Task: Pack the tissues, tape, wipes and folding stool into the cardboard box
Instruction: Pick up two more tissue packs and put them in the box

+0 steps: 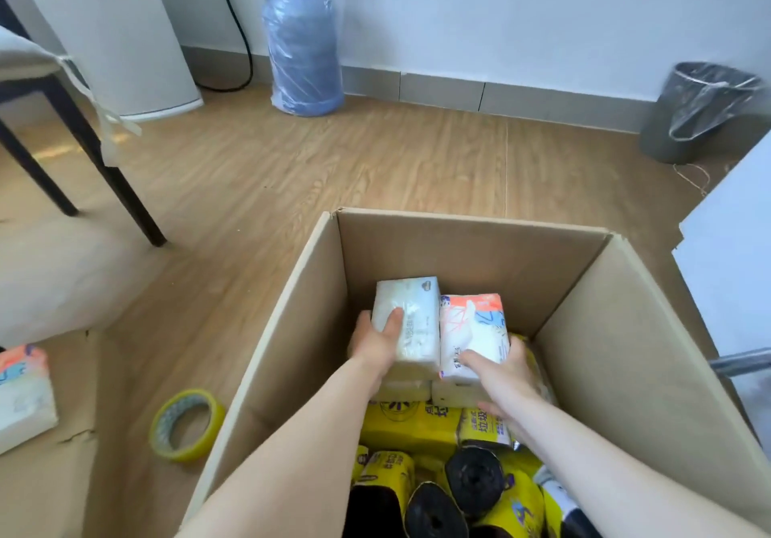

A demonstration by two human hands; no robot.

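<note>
I have both hands down inside the cardboard box (pixel 584 308), each closed on a tissue pack: my left hand (pixel 377 345) grips the white tissue pack (pixel 411 316), my right hand (pixel 498 368) the patterned tissue pack (pixel 475 329) touching it on the right. Both sit on top of other white packs under my palms, toward the far wall. To do this well, I judge I should press the two down together, sides flush, so the stack stays level. Nearer me than my hands, yellow rolls (pixel 417 425) crowd the bottom, so little floor is free there. Beyond my fingertips a gap remains before the far wall; right of my right hand there is open room. Outside, left of my left arm, the tape (pixel 185 425) and another tissue pack (pixel 23 395) wait on the flattened cardboard (pixel 104 391). I cannot see the stool or wipes.
</note>
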